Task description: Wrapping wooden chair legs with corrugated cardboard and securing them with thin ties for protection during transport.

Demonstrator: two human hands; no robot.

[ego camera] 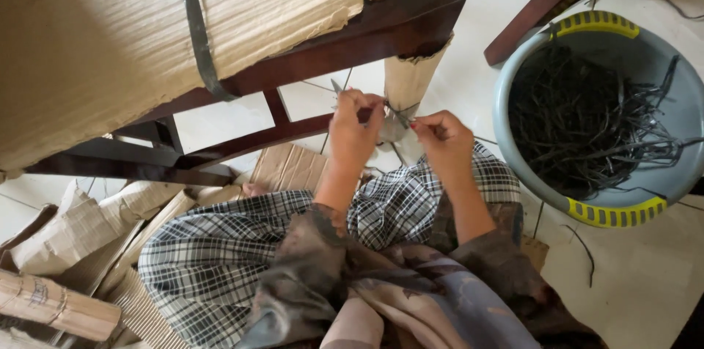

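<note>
Left hand (354,127) clamped on scissors (339,89) | right hand (442,140) pinching wrapping scrap (400,123) at cardboard-wrapped chair leg (408,79) | best done: keep scrap taut, blades clear of dark wood | basin (513,151) of black strapping (587,125) beside, on floor.

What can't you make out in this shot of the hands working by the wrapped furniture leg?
- Head view: what the left hand and right hand pinch is too small and covered by fingers.
- Dark strap: cut off by the top edge.
- Bucket: far side cropped by the right edge.
- Wrapped leg: its foot is hidden behind the hands.
</note>
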